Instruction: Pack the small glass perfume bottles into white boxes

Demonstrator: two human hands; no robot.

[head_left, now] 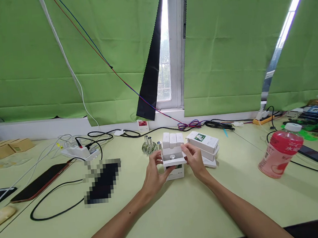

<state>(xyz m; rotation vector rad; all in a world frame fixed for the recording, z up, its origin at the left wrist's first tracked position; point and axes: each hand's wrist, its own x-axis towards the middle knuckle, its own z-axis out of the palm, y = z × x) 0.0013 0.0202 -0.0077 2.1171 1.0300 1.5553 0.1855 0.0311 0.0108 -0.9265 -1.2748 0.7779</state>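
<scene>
Both hands hold a small white open box [174, 163] in front of me. My left hand [155, 173] grips its left side, with the thumb along the front. My right hand [193, 159] pinches its right side near the top. Inside the box a round silvery piece [172, 156] shows; the rest of it is hidden. Just below is another white box [176, 174] with print on its face, partly covered by my left thumb. Small white cartons [172, 138] stand right behind. Glass bottles with silver caps [148, 146] are to the left of them.
White printed boxes [203, 141] are stacked to the right of my hands. A pink drink bottle [281, 151] stands further right. On the left lie a phone [40, 182], a power strip [77, 151] and looping cables. Brown cartons [8, 147] sit at the far left.
</scene>
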